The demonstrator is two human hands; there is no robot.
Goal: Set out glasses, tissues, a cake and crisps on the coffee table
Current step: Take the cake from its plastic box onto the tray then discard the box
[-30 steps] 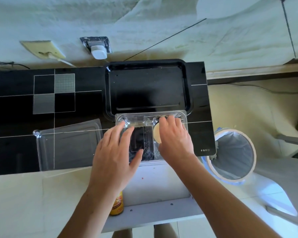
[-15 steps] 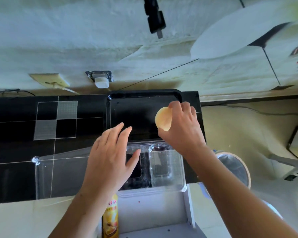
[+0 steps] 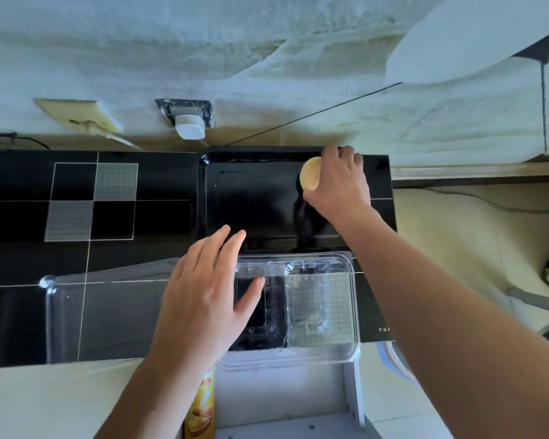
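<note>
My right hand (image 3: pixel 338 182) grips a small round pale-yellow cake (image 3: pixel 310 177) over the far right corner of the black tray (image 3: pixel 251 198). Whether the cake touches the tray I cannot tell. The clear plastic cake box (image 3: pixel 320 305) lies at the near edge of the black coffee table (image 3: pixel 76 198), both compartments showing no cake. My left hand (image 3: pixel 210 293) rests flat, fingers spread, on the box's left half. A yellow crisps tube (image 3: pixel 200 410) stands below the table edge, partly hidden by my left forearm.
The box's clear lid (image 3: pixel 105 315) lies open to the left on the table. A white shelf unit (image 3: pixel 286 403) stands under the near edge. A bin (image 3: pixel 390 353) peeks out behind my right arm. Wall sockets (image 3: pixel 187 118) sit behind the table.
My right hand lifted the cake out of the box's right compartment and carried it away to the tray's far right corner. My left hand stayed on the box.
</note>
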